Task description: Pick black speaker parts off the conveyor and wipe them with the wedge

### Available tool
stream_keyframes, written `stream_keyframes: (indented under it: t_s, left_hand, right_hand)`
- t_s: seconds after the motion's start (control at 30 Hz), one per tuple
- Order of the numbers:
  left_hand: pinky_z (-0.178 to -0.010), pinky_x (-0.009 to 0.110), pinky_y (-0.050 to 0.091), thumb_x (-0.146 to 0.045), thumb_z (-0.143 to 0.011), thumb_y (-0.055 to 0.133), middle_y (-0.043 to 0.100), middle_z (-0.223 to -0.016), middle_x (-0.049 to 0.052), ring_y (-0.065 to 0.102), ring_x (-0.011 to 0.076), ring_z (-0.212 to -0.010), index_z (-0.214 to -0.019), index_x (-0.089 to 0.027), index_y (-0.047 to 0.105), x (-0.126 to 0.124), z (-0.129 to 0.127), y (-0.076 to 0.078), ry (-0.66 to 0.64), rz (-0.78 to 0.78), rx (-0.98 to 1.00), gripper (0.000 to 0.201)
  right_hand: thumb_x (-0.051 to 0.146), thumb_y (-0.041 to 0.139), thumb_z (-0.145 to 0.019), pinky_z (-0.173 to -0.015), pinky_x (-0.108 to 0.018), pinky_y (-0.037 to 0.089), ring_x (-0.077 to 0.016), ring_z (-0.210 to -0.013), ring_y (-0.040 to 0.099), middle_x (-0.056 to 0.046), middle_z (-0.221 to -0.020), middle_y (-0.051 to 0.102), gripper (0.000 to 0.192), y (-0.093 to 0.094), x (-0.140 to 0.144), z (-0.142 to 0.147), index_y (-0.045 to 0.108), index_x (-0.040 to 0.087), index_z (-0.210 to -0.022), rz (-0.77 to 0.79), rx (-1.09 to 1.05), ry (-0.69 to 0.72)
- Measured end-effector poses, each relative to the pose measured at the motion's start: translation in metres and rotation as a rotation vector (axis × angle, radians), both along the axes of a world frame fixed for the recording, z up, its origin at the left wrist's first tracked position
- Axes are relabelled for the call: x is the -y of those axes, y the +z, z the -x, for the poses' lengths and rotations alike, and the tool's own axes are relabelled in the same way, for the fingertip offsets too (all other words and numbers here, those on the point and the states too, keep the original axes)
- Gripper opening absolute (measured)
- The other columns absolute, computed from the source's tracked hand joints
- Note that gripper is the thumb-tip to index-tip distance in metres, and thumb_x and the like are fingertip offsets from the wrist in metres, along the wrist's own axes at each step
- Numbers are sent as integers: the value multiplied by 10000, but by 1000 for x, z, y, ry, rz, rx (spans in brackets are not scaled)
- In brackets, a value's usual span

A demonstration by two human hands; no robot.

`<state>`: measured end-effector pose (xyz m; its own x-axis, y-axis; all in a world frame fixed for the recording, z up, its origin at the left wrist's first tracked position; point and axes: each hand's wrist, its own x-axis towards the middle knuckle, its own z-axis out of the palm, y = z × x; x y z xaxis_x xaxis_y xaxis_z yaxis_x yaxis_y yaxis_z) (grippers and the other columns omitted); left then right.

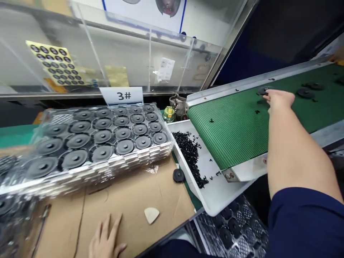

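Right hand (279, 98) seemingly pinches 1 round black disc (263, 90) over ribbed belt (231, 129); left hand (105, 239) splayed on cardboard (131, 195).

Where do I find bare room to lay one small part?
Free: cardboard between trays, beige chip and left hand; near edge of the belt, left of the right arm; front corner of the bin. Crowded: trays, with rows of discs; the bin's left side, heaped with black bits.
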<state>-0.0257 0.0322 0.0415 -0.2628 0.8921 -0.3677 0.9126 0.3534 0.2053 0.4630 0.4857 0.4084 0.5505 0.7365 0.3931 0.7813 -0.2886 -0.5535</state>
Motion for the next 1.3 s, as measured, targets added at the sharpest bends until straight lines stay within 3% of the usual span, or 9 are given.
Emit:
stream_keyframes:
  t_s: [0.13,0.2,0.3,0.33,0.47,0.77,0.93,1.1,1.3]
  left_hand:
    - [-1140,564,147,-267,-792,497,287,-1543,175,104,368,-1457,-1337,-152,516,-14,-15,38,201,-107,334,558]
    - [-1150,584,67,-394,-772,566,330,-1508,221,107,394,-1450,-1273,-108,550,-18,-24,66,348,-94,823,577]
    - [-1070,453,378,-571,-880,386,545,-1364,149,501,276,-1277,-1333,-210,474,-15,-38,108,369,-92,1204,585]
    - [-1040,477,404,-601,-886,371,545,-1354,177,532,289,-1245,-1372,-198,415,-10,-43,120,376,-82,1558,633]
    - [-934,469,488,-589,-824,563,615,-1248,160,632,293,-1103,-1356,-229,441,16,-54,149,316,-47,2268,654]
    - [-780,339,574,-548,-751,675,683,-1100,138,705,267,-942,-1299,-221,517,70,-41,128,320,-56,2552,658]
    - [-779,330,581,-492,-743,711,669,-1160,143,682,296,-1010,-1295,-228,535,86,-31,120,470,-72,2633,636]
    - [-834,347,574,-445,-728,741,660,-1194,122,660,303,-1059,-1277,-236,562,95,-25,118,580,-176,2616,614]
    - [-921,376,537,-363,-728,766,662,-1179,88,623,298,-1128,-1210,-218,610,100,-26,126,799,-326,2487,527]
  right_hand:
    - [167,374,-980,-732,-238,449,-132,-1017,637,-287,-1188,599,413,21,47,79,511,-30,-1317,16,-67,450]
    - [190,479,-936,-770,-285,467,-143,-950,653,-240,-1129,647,352,15,94,131,624,10,-1202,96,-156,762]
    - [228,619,-828,-791,-345,503,-173,-876,668,-95,-948,723,153,-18,189,205,759,169,-841,359,-149,1230]
    - [231,618,-819,-772,-341,511,-172,-860,669,-60,-932,726,146,-33,222,225,760,220,-789,487,-117,1437]
    - [142,577,-842,-806,-277,506,-128,-841,669,13,-879,737,231,-89,319,276,746,299,-851,777,-165,1947]
    - [311,540,-897,-869,-298,501,-162,-942,652,-62,-937,713,225,-139,355,316,713,169,-873,1228,-440,1940]
    - [414,495,-904,-832,-337,521,-217,-1059,616,-94,-1152,652,301,-179,340,302,701,207,-978,831,-256,1669]
    - [411,567,-836,-864,-483,489,-306,-1016,615,-191,-1389,453,446,-280,335,290,611,181,-1216,659,237,1251]
    - [320,502,-867,-995,-488,380,-303,-1222,442,-159,-1333,459,425,-348,387,294,560,194,-1268,535,91,1222]
